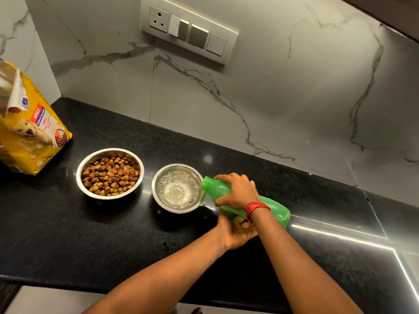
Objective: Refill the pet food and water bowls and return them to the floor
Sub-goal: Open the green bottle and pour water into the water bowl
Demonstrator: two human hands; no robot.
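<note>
Two steel bowls stand on the black counter point(68, 234). The left bowl point(110, 173) is full of brown kibble. The right bowl point(177, 188) holds clear, rippling water. My right hand point(237, 191) grips a green plastic bottle point(275, 210) around its neck. The bottle is tilted, with its uncapped mouth at the water bowl's right rim. My left hand point(235, 233) lies palm up just beneath the bottle. Its fingers are hidden behind my right wrist, which wears a red thread band.
A yellow bag of dog food point(27, 123) with a torn-open top stands at the far left of the counter. A marble backsplash with a switch panel point(189, 30) rises behind the bowls. The counter's front edge runs along the bottom.
</note>
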